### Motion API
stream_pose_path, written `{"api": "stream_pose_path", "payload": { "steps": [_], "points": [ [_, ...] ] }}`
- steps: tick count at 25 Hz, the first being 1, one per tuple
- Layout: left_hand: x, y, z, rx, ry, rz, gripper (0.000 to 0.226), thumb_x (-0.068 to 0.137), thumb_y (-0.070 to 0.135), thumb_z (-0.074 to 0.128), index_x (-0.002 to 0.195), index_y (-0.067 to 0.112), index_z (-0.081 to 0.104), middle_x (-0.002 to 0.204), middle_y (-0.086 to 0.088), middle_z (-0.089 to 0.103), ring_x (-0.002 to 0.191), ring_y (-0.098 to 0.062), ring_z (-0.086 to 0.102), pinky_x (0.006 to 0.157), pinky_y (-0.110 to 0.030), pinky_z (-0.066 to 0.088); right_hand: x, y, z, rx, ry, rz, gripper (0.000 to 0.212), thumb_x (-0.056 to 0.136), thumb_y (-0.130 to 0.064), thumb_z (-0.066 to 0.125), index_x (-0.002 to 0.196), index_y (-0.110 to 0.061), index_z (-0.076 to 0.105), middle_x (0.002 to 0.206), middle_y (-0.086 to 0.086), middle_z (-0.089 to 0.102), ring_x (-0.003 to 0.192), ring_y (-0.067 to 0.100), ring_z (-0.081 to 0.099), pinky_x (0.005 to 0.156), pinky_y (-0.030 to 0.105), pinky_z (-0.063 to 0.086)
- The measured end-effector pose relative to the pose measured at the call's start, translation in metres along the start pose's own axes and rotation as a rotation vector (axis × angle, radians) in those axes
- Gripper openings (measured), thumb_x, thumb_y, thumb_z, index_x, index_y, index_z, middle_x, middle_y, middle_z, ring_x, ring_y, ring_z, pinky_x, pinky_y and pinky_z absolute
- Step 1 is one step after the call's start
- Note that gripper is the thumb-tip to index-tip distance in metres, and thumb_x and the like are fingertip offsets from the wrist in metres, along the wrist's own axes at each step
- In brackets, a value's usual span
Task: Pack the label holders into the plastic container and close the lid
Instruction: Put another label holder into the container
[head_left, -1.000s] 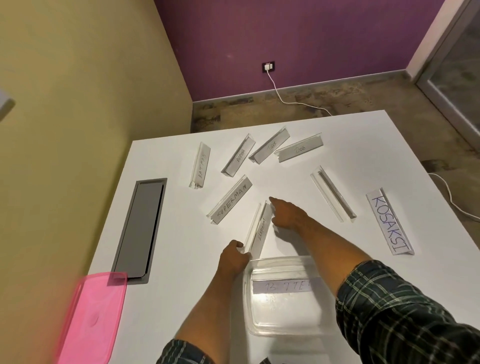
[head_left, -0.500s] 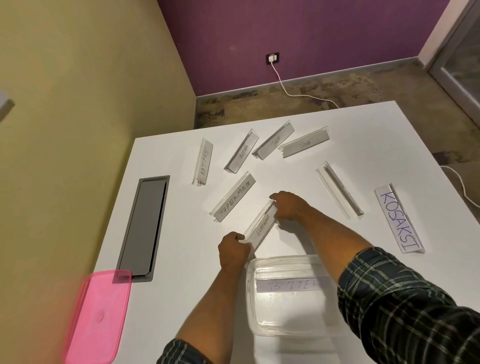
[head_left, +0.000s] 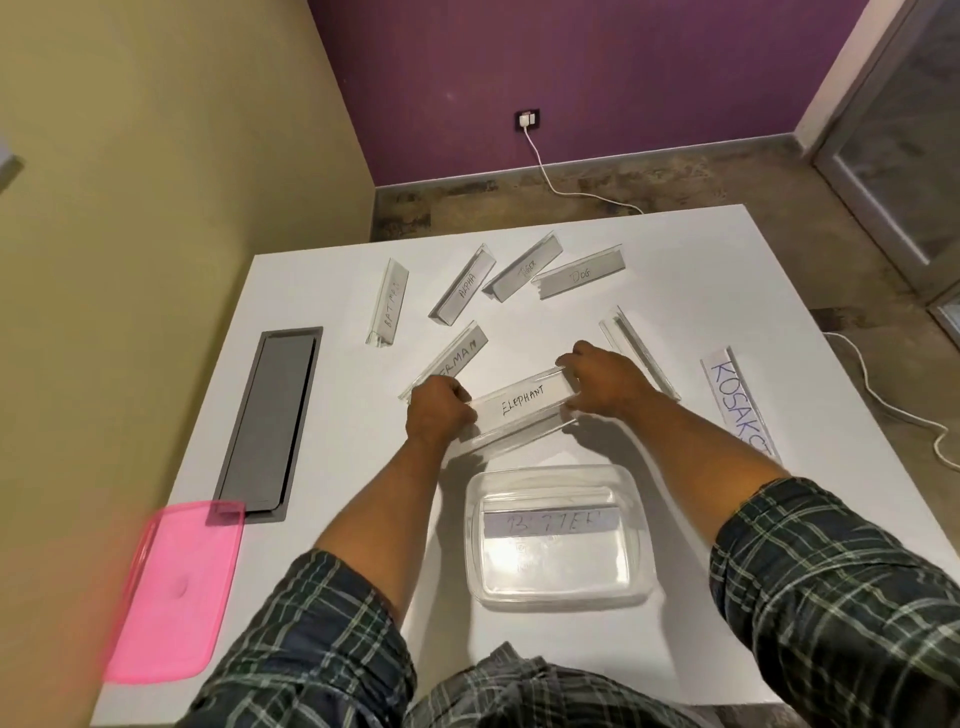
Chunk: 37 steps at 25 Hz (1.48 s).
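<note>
A clear label holder marked ELEPHANT (head_left: 522, 408) hangs just above the table, level and crosswise. My left hand (head_left: 439, 413) grips its left end and my right hand (head_left: 602, 384) grips its right end. Below it stands the clear plastic container (head_left: 561, 597), open, with one label holder (head_left: 550, 522) inside. The pink lid (head_left: 174, 592) lies at the table's near left corner. Several more holders lie beyond: BATMAN (head_left: 389, 304), ALPHA (head_left: 465, 286), TIGER (head_left: 524, 273), DOG (head_left: 579, 275), SUPERMAN (head_left: 457, 358), a blank one (head_left: 631, 338) and KOSAKSI (head_left: 735, 400).
The white table (head_left: 322, 415) has a grey recessed cable hatch (head_left: 270, 421) along its left side. A yellow wall stands close on the left. A white cable (head_left: 883, 395) runs across the floor to the right of the table.
Both hands have lifted the ELEPHANT holder off the table and turned it from a steep diagonal to nearly crosswise, nearer the container.
</note>
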<state>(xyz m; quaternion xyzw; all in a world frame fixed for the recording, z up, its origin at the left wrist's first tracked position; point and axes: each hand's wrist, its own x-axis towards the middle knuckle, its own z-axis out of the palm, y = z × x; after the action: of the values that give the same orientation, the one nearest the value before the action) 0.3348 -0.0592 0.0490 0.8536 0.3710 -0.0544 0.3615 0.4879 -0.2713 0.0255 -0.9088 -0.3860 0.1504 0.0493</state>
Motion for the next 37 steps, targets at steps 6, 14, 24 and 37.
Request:
{"api": "stream_pose_path", "payload": {
  "steps": [6,14,24,37],
  "points": [
    [-0.001,0.023,-0.018,0.157,-0.302,0.075,0.024,0.069,0.006,0.088,0.063,0.013,0.066,0.060,-0.001,0.065,0.049,-0.005,0.059,0.040,-0.014,0.038,-0.044,0.023,-0.020,-0.372,0.009,-0.300,0.061,0.073,-0.080,0.057,0.096,-0.024,0.056,0.096,-0.005,0.061,0.084,0.024,0.064,0.064,0.033,0.045],
    [-0.018,0.019,-0.015,0.343,-0.807,0.103,0.021,0.067,0.005,0.091,0.080,0.006,0.074,0.076,-0.012,0.076,0.062,-0.021,0.074,0.051,-0.022,0.053,-0.097,0.018,0.003,-0.234,0.019,-0.666,0.062,0.080,-0.074,0.059,0.087,-0.012,0.054,0.072,0.004,0.057,0.059,0.028,0.054,0.058,0.036,0.046],
    [-0.044,0.002,0.031,0.482,-0.973,0.029,0.030,0.065,-0.011,0.087,0.087,-0.002,0.069,0.081,-0.016,0.070,0.049,-0.028,0.072,0.047,-0.030,0.058,-0.133,0.019,0.047,-0.168,-0.026,-0.742,0.055,0.081,-0.064,0.067,0.084,-0.010,0.056,0.071,0.006,0.058,0.056,0.031,0.054,0.054,0.034,0.047],
    [-0.075,-0.019,0.086,0.888,-0.826,0.351,0.043,0.069,0.018,0.088,0.108,0.009,0.072,0.084,-0.005,0.071,0.074,-0.022,0.064,0.074,-0.031,0.057,-0.137,-0.020,0.071,-0.325,-0.284,-0.629,0.059,0.078,-0.062,0.069,0.104,-0.010,0.056,0.086,0.012,0.069,0.072,0.035,0.063,0.069,0.038,0.050]
  ]
}}
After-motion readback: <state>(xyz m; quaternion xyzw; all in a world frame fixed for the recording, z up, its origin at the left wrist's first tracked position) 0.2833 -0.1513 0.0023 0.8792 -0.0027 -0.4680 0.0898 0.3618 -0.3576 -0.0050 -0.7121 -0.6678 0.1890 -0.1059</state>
